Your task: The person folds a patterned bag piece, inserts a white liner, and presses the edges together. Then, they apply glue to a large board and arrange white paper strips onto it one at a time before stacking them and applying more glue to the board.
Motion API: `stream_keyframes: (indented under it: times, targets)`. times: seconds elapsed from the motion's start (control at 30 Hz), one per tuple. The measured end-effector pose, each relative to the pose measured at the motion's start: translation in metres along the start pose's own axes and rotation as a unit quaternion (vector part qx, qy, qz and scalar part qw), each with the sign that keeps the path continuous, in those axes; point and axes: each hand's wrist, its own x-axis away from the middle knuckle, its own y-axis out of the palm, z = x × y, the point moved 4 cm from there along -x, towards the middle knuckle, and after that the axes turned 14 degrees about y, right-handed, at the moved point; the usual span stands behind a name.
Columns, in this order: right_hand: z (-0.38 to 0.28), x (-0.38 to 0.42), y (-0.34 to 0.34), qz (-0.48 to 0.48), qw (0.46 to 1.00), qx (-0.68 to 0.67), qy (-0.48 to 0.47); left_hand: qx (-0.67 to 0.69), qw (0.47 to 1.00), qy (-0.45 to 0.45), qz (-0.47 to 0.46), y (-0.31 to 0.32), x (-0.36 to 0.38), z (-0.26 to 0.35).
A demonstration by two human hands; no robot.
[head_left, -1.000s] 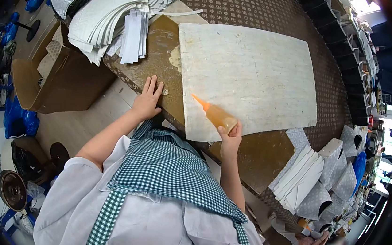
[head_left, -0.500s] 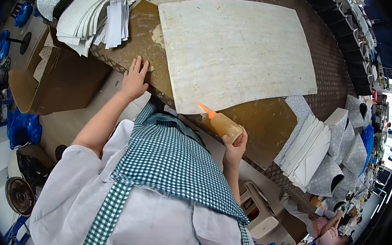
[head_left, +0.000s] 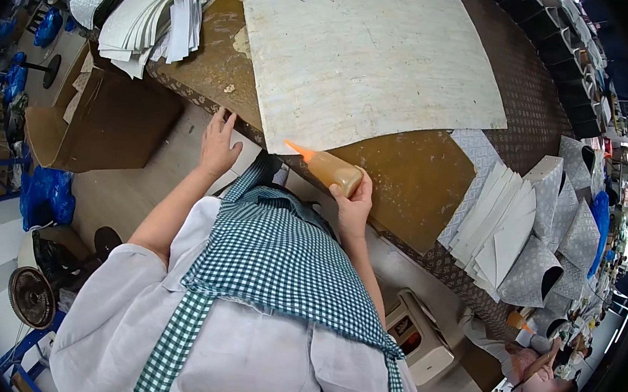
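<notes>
My right hand [head_left: 356,206] is wrapped round the base of a squeeze bottle [head_left: 334,170] with an orange nozzle and tan contents. The bottle is tilted, its tip pointing left over the near corner of a large off-white sheet [head_left: 380,62]. This sheet lies on a brown, stained board [head_left: 414,172] on the table. My left hand [head_left: 219,147] hangs at the table's front edge, fingers apart and holding nothing, its fingertips right at the edge.
At the back left are fanned white cut pieces [head_left: 146,17]; a cardboard box [head_left: 116,128] stands below them. More white pieces [head_left: 489,220] and rolled grey patterned pieces [head_left: 533,274] lie at the right. Beneath the table is a beige appliance [head_left: 421,339]. Another person [head_left: 535,368] is at the far right.
My left hand has come off the board back to the table's front edge. The squeeze bottle in my right hand has moved left, and its nozzle has swung further left.
</notes>
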Motion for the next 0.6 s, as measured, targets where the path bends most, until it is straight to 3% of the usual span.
stream_keyframes:
  times: [0.07,0.2,0.37,0.6]
  targets:
    - [0.008,-0.003,0.007,-0.043,0.999,0.027,-0.003,0.005,1.0,-0.014,-0.012,0.0,0.01,0.009]
    - [0.008,0.007,-0.007,-0.031,0.999,0.022,-0.008,0.014,0.999,-0.036,-0.02,0.007,0.028,0.017]
    - [-0.006,0.014,-0.042,0.059,0.997,-0.028,-0.041,0.026,0.997,-0.059,-0.037,0.017,0.041,0.027]
    - [0.002,0.012,-0.029,0.013,0.998,0.033,-0.048,0.06,0.996,0.008,0.064,0.015,0.031,0.047]
